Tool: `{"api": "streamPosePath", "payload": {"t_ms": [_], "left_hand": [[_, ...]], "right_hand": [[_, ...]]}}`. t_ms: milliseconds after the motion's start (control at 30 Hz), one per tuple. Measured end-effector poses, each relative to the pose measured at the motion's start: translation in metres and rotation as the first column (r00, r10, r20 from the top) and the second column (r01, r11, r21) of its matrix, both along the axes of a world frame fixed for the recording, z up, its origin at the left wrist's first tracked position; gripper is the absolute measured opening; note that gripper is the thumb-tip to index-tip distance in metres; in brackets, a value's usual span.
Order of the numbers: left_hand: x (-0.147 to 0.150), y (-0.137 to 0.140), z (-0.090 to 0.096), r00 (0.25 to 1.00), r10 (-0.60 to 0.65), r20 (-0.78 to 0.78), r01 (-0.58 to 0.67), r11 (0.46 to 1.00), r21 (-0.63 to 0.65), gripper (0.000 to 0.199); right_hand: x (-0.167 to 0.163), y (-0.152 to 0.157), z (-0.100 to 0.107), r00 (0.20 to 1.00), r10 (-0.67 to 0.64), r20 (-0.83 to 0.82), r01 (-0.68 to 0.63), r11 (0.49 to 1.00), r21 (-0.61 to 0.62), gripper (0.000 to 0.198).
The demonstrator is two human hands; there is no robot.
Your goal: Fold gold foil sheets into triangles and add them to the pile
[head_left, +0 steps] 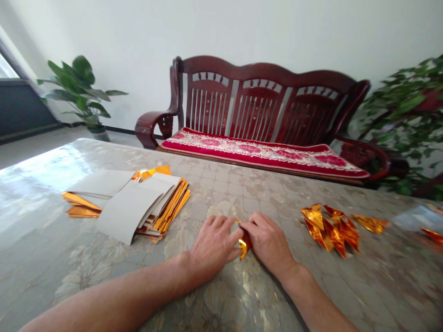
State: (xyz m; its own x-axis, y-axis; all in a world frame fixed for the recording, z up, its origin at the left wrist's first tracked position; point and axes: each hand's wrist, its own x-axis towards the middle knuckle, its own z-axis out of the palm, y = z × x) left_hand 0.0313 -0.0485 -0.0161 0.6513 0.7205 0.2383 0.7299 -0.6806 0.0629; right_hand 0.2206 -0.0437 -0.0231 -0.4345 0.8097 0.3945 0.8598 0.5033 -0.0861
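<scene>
Between my two hands, on the patterned tabletop (211, 281), lies a small piece of shiny gold foil paper (245, 245), partly covered by fingers. My left hand (216, 240) presses on it from the left, fingers bent and thumb at its near side. From the right, my right hand (268, 242) grips its edge with curled fingers. A stack of foil sheets (126, 207), grey backs up and orange-gold edges showing, lies to the left of my hands. Several folded gold foil pieces (330, 228) are heaped to the right.
Another folded piece (370, 223) lies right of the heap, near a blurred clear plastic bag (418, 219). Beyond the table stands a dark red wooden bench (256, 99) with a red floral cover (263, 152). Leafy plants (81, 87) flank it.
</scene>
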Motion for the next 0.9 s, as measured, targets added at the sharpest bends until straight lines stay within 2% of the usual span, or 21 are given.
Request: {"api": "streamPosePath", "payload": {"t_ms": [200, 367, 533, 700, 900], "left_hand": [[-0.001, 0.003, -0.007, 0.997, -0.061, 0.05, 0.058, 0.996, 0.061, 0.025], [-0.001, 0.007, -0.01, 0.992, -0.107, 0.071, 0.107, 0.994, 0.013, 0.029], [0.0, 0.007, -0.006, 0.993, -0.102, 0.065, 0.103, 0.995, -0.009, 0.033], [0.001, 0.006, -0.003, 0.994, -0.071, 0.078, 0.074, 0.996, -0.04, 0.026], [0.001, 0.004, 0.004, 0.994, -0.066, 0.086, 0.073, 0.994, -0.077, 0.023]], "right_hand": [[-0.001, 0.001, 0.0, 1.0, -0.002, 0.024, 0.002, 1.0, 0.0, 0.013], [-0.001, 0.001, -0.001, 1.0, -0.015, 0.019, 0.015, 1.0, -0.002, 0.015], [0.005, 0.002, -0.003, 0.996, 0.009, -0.092, -0.01, 1.0, -0.011, 0.022], [0.013, 0.003, -0.002, 0.976, -0.007, -0.217, 0.004, 1.0, -0.015, 0.021], [0.02, 0.003, -0.001, 0.977, 0.07, -0.203, -0.071, 0.997, 0.003, 0.018]]}}
